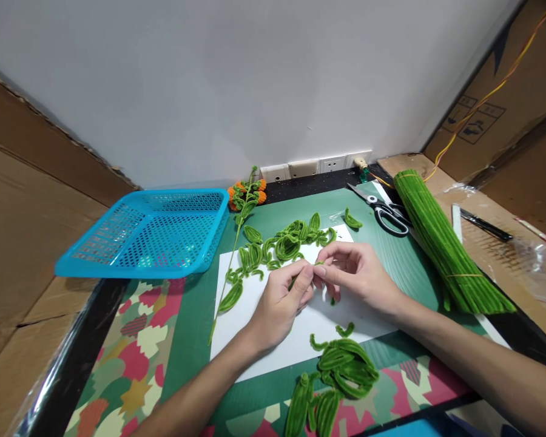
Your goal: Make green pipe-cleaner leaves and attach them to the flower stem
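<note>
My left hand (282, 300) and my right hand (357, 273) meet over a white sheet (300, 340), and both pinch one small green pipe-cleaner piece (319, 263) between fingertips. Beyond the hands lies a cluster of bent green pipe-cleaner leaves (289, 243). A long green stem with leaves (234, 273) lies to the left of my left hand. Near my wrists sits another pile of green leaf shapes (337, 376).
A blue perforated basket (150, 233) stands at the left. Scissors (384, 212) and a thick bundle of straight green pipe cleaners (441, 243) lie at the right. An orange-and-green flower piece (248, 194) rests by the wall sockets (316, 165). Cardboard flanks both sides.
</note>
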`<control>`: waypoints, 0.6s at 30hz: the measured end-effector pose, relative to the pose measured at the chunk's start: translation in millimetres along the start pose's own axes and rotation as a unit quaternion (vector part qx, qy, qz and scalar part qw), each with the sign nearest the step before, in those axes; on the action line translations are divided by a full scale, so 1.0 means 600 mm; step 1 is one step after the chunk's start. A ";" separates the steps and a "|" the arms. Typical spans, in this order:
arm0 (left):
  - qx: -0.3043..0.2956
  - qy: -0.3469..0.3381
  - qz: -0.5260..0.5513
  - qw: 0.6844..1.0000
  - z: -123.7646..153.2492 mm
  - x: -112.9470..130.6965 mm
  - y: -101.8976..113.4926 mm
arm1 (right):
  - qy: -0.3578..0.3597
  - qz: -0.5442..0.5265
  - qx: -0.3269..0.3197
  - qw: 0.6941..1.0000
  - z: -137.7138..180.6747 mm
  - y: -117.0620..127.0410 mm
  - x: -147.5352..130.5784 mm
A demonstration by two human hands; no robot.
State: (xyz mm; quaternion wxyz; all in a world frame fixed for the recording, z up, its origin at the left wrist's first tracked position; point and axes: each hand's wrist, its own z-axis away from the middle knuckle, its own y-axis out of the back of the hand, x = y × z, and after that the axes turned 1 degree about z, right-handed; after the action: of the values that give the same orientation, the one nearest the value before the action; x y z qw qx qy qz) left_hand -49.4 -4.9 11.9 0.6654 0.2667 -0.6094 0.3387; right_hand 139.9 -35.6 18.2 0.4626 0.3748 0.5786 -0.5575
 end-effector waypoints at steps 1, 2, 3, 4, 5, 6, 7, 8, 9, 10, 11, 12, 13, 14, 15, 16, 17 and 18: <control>0.005 -0.001 -0.003 1.000 0.000 0.000 -0.001 | -0.002 -0.008 -0.001 1.000 0.000 -0.001 0.000; 0.010 -0.002 -0.005 1.000 0.000 0.000 -0.001 | -0.005 -0.018 -0.002 1.000 0.000 -0.003 0.001; 0.017 -0.003 -0.007 1.000 0.001 0.000 -0.001 | -0.008 -0.029 -0.003 1.000 0.000 -0.004 0.002; 0.025 -0.005 -0.012 1.000 0.001 -0.001 -0.001 | -0.013 -0.040 -0.002 0.999 0.001 -0.006 0.004; 0.033 -0.006 -0.018 0.999 0.002 -0.001 -0.001 | -0.018 -0.052 0.002 0.998 0.001 -0.007 0.005; 0.040 -0.006 -0.025 0.999 0.003 -0.001 -0.001 | -0.025 -0.063 0.009 0.998 0.002 -0.009 0.007; 0.045 -0.007 -0.033 0.998 0.003 -0.001 -0.001 | -0.030 -0.072 0.016 0.997 0.003 -0.010 0.008; 0.047 -0.009 -0.042 0.998 0.004 -0.001 -0.001 | -0.034 -0.076 0.022 0.996 0.004 -0.011 0.009; 0.047 -0.011 -0.048 0.998 0.004 0.000 -0.001 | -0.034 -0.075 0.028 0.996 0.005 -0.012 0.010; 0.046 -0.015 -0.053 0.997 0.005 0.000 -0.001 | -0.032 -0.069 0.032 0.997 0.005 -0.012 0.010; 0.043 -0.018 -0.056 0.997 0.005 0.001 -0.001 | -0.027 -0.059 0.033 0.997 0.005 -0.012 0.010; 0.039 -0.021 -0.056 0.997 0.005 0.002 -0.001 | -0.022 -0.049 0.034 0.998 0.005 -0.011 0.009; 0.035 -0.022 -0.056 0.998 0.005 0.003 0.000 | -0.016 -0.039 0.036 0.998 0.004 -0.010 0.009; 0.032 -0.021 -0.055 0.998 0.004 0.004 0.000 | -0.011 -0.032 0.040 0.999 0.004 -0.009 0.009; 0.030 -0.019 -0.055 0.998 0.004 0.004 0.000 | -0.006 -0.028 0.044 0.999 0.003 -0.009 0.008; 0.029 -0.017 -0.055 0.998 0.004 0.005 0.000 | -0.002 -0.026 0.048 0.999 0.003 -0.009 0.008; 0.029 -0.016 -0.057 0.998 0.005 0.005 0.000 | 0.002 -0.025 0.053 0.998 0.002 -0.009 0.009; 0.029 -0.017 -0.061 0.998 0.005 0.006 0.000 | 0.005 -0.022 0.056 0.998 0.002 -0.009 0.009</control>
State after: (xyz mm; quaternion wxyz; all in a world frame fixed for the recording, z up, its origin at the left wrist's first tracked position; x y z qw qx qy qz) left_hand -51.3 -6.6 15.9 0.6665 0.3281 -0.5929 0.3108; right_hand 133.5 -37.8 14.7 0.4256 0.3897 0.5571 -0.5972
